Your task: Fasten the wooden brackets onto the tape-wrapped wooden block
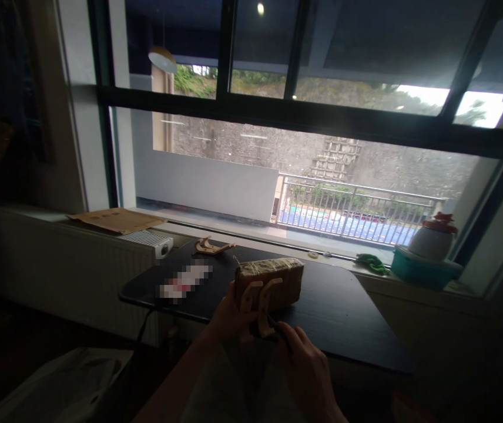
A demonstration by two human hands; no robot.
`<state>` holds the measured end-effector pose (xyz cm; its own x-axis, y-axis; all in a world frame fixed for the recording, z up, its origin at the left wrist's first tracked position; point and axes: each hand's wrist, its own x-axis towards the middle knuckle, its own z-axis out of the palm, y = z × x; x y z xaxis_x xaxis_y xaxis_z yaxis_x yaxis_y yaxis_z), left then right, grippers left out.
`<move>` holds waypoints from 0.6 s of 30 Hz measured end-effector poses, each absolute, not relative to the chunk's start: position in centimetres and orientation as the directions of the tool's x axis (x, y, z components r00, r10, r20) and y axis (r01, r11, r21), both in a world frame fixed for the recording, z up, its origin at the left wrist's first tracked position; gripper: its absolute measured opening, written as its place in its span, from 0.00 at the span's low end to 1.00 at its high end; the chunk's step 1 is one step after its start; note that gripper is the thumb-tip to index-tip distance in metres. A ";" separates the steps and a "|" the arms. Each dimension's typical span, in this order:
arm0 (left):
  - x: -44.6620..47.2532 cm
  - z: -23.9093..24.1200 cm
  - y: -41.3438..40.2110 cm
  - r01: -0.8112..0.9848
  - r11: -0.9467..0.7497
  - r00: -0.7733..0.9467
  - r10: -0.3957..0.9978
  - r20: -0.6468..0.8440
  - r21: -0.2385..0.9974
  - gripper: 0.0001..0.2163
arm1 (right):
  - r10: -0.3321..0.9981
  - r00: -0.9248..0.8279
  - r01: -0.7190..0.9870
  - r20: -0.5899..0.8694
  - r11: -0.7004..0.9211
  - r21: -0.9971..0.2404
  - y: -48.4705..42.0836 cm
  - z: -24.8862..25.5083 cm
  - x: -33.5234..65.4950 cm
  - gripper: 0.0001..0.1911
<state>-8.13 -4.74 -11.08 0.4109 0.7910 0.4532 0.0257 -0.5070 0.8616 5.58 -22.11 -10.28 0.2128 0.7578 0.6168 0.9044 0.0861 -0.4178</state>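
Observation:
My left hand is closed around a light wooden bracket with two curved, hook-like arms, held over the table's near edge. My right hand is wrapped round a slim dark tool, its far end close to the bracket's lower part. The gloom hides what kind of tool it is and whether its tip touches the wood. Just behind the bracket stands a brown cardboard box with shiny tape over its top. A similar curved wooden piece lies at the back of the table.
The dark table stands below a wide window. A blurred-out pale item lies on its left side. Along the sill are a brown envelope, a green cloth, a teal box and a white container with a red top.

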 end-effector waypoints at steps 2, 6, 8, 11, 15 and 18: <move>-8.1 -11.1 -4.8 0.013 -0.502 0.416 0.790 0.452 0.865 0.37 | 0.760 0.262 0.867 0.594 0.084 -0.490 -22.0 -10.5 5.6 0.17; -8.1 -11.1 -4.7 0.024 -0.503 0.435 0.783 0.444 0.864 0.37 | 0.763 0.359 0.769 0.538 0.085 -0.633 -21.8 -11.1 5.5 0.16; -8.1 -11.2 -4.7 0.028 -0.509 0.432 0.782 0.448 0.860 0.38 | 0.772 0.361 0.771 0.523 0.068 -0.633 -21.7 -11.2 5.6 0.16; -8.1 -11.2 -4.6 0.028 -0.518 0.431 0.778 0.458 0.855 0.37 | 0.773 0.299 0.839 0.559 0.065 -0.540 -21.9 -10.9 6.0 0.19; -8.2 -11.2 -4.5 0.055 -0.532 0.439 0.773 0.458 0.845 0.37 | 0.755 0.170 0.926 0.634 0.097 -0.364 -22.2 -10.3 6.6 0.20; -8.3 -11.1 -4.6 0.061 -0.530 0.435 0.776 0.456 0.846 0.37 | 0.747 0.122 0.933 0.653 0.137 -0.331 -22.2 -10.3 6.7 0.17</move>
